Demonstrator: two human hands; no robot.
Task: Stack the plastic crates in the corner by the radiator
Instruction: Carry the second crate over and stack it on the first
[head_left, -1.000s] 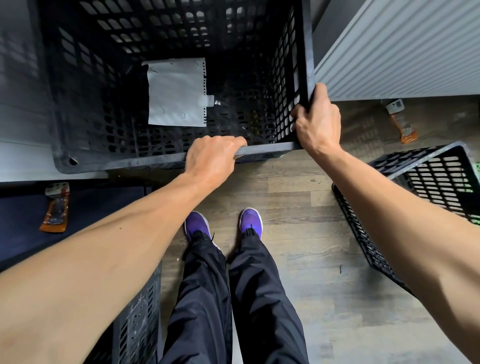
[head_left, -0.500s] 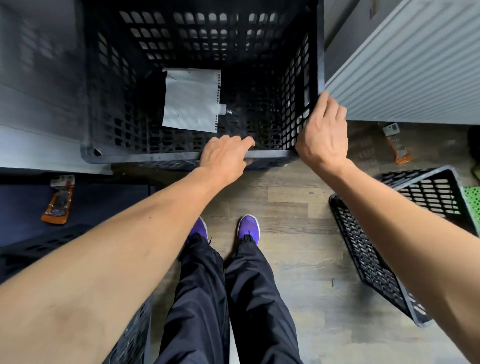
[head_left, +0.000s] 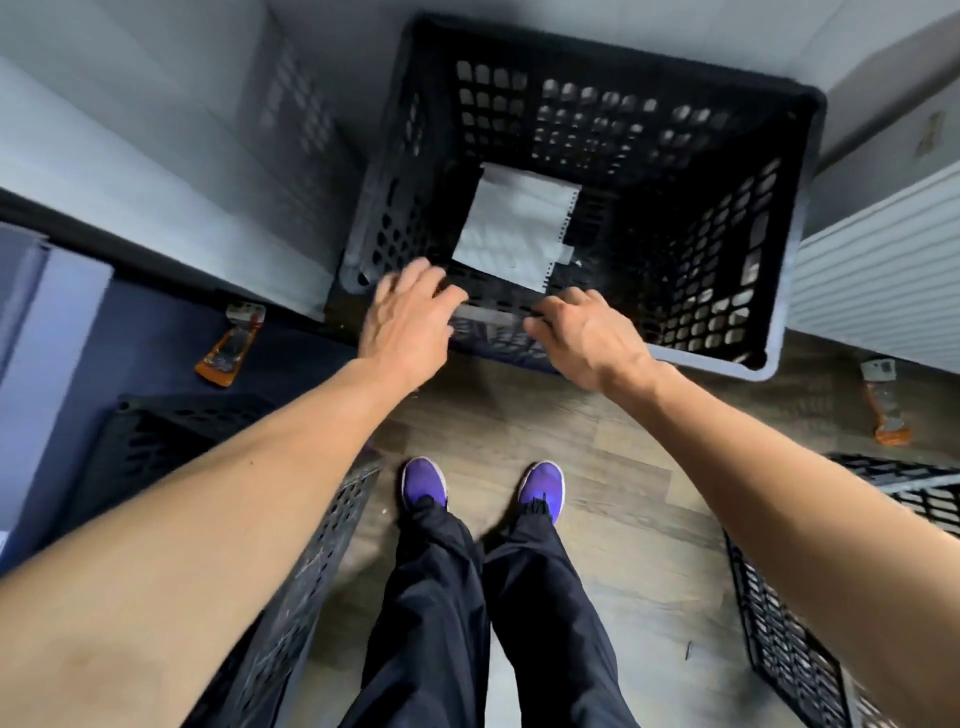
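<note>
Over the near rim of the crate: both bare forearms reach forward and down from the bottom corners of the view, with the hands side by side and apart.
Left hand (head_left: 410, 317): palm down, fingers straight and spread, hovering at or on the crate's near-left corner; motion blur hides whether it touches. It holds nothing.
Right hand (head_left: 587, 332): palm down, knuckles raised, fingers bent down over the near rim, thumb pointing toward the left hand. I cannot tell whether it grips the rim or only rests there.
Writing: none can be read. A pale sheet of paper (head_left: 514, 228) with a perforated right edge lies at the bottom of the crate and shows no legible print.
Black crate (head_left: 597, 114): plastic, rectangular, open at the top, with walls pierced by rows of rounded holes and a solid rim with rounded corners. It looks deep seen from above.
Where it stands: in the corner, with a grey wall (head_left: 156, 156) on its left and the white ribbed radiator (head_left: 883, 280) just beside its right wall.
Other crates: one black crate (head_left: 291, 571) is at the lower left and another (head_left: 779, 634) at the lower right, both on the wood floor (head_left: 597, 426).
Feet: purple shoes (head_left: 423, 483) stand near the corner crate.
</note>
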